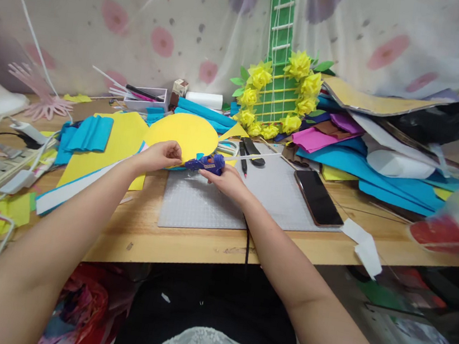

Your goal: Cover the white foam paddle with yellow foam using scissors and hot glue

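My right hand point(226, 178) is wrapped round a dark blue hot glue gun point(209, 163), with a pale glue stick point(259, 155) running out of its back end. The gun's nozzle points left, close to my left hand point(164, 155). The fingers of that hand are pinched at the lower edge of a large yellow disc point(184, 132). A bit of blue shows under the disc's near edge. My left fingertips partly hide what lies between them. The grey cutting mat point(195, 207) lies below the glue gun.
A black phone point(318, 198), a marker point(243, 158) and scissors point(227, 147) lie on or beside the mat. Behind stands a green guitar shape point(279, 97) with yellow flowers. Coloured sheets point(386, 170) pile up at right. Power strips and cables point(1, 170) crowd the left.
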The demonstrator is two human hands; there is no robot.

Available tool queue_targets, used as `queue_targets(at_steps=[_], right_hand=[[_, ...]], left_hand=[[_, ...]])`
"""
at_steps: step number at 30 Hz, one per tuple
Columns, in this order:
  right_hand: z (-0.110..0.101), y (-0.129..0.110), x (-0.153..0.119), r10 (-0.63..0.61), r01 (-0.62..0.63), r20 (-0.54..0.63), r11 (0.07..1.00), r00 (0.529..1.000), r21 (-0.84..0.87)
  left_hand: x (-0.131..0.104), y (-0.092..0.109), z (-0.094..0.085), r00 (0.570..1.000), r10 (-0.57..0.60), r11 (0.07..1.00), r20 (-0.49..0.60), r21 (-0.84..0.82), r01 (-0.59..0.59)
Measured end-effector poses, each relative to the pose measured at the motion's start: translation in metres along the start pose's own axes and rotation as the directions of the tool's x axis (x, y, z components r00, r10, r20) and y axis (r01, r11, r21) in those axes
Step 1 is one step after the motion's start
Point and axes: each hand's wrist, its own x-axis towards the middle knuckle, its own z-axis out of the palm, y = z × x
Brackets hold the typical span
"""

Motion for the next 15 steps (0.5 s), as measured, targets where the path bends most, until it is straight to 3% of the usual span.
queue_targets(at_steps=[8, 12, 15], right_hand=[[0.0091, 0.0010, 0.0018, -0.031, 0.031, -0.006, 1.000, 1.000, -0.004], [0.0070, 0.0002, 0.0008, -0.022, 0.021, -0.016, 0.999, 1.000, -0.047], [0.0024, 0.0001, -0.0006, -0.042, 0.042, -0.025, 0.999, 0.999, 0.013]], left_hand=[[-0.0022, 0.0003, 0.0048, 1.000, -0.001, 0.998, -0.022, -0.055, 0.000], [-0.0018, 0.0013, 0.0050, 0.999, -0.014, 0.997, -0.042, -0.082, 0.011], [-0.0015, 0.0006, 0.0043, 0.999, -0.021, 0.996, -0.043, -0.092, 0.017]])
